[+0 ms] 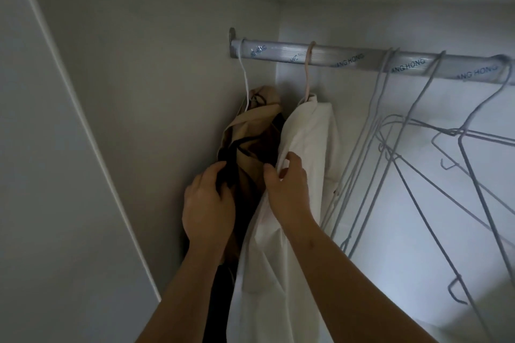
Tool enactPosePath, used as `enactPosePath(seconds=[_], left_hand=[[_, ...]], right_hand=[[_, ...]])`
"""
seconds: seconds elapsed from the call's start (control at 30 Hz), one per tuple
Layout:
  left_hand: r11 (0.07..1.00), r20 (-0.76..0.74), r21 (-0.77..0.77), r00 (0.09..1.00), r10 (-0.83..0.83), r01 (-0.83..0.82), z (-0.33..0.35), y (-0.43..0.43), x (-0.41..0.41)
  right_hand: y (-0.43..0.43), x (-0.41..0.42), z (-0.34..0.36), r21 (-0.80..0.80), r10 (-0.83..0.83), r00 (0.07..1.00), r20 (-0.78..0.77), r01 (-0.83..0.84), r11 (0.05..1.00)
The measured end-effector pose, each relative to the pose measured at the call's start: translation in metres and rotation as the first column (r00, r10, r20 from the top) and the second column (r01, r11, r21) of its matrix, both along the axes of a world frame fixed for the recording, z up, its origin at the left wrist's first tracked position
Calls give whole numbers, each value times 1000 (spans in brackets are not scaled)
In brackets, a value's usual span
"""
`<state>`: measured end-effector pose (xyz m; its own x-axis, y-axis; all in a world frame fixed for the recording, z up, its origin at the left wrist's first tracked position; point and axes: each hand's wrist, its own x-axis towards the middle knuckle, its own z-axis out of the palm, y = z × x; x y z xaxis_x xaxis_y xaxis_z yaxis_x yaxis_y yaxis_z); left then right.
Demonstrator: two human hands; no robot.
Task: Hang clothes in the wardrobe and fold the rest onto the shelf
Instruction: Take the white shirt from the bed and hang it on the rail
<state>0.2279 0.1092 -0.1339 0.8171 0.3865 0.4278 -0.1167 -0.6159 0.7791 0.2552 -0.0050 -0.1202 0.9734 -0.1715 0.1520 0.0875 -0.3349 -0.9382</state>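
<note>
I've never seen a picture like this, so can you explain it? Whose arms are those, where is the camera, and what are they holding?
There is no machine here: those are a person's two bare arms. The camera sits on the person's head, so you see roughly what they see, looking into a wardrobe. This is the only picture.

A grey rail runs across the top. Two clothes hang from it on the left: a tan garment with a black strap, and a white shirt beside it.

The left hand pinches the black strap. The right hand grips the shirt's edge.

Further right, empty wire hangers hang from the rail.
</note>
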Motion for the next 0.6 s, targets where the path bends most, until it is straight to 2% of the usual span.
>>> enactPosePath(seconds=[0.17,0.37,0.47,0.6], left_hand=[[997,-12,-71,1000,-12,12,-8,-6,-25],[983,-53,-181,998,32,-41,-28,-15,-84],[966,-246,-257,968,-38,-27,-53,-25,-123],[938,-461,-346,869,-180,10,-84,-42,-180]], right_hand=[[4,-35,-16,76,46,999,-25,-44,996],[-3,-94,-54,113,121,976,-180,-102,988],[-15,-137,-78,144,123,963,-240,-90,986],[-36,-198,-111,209,80,925,-370,-1,978]])
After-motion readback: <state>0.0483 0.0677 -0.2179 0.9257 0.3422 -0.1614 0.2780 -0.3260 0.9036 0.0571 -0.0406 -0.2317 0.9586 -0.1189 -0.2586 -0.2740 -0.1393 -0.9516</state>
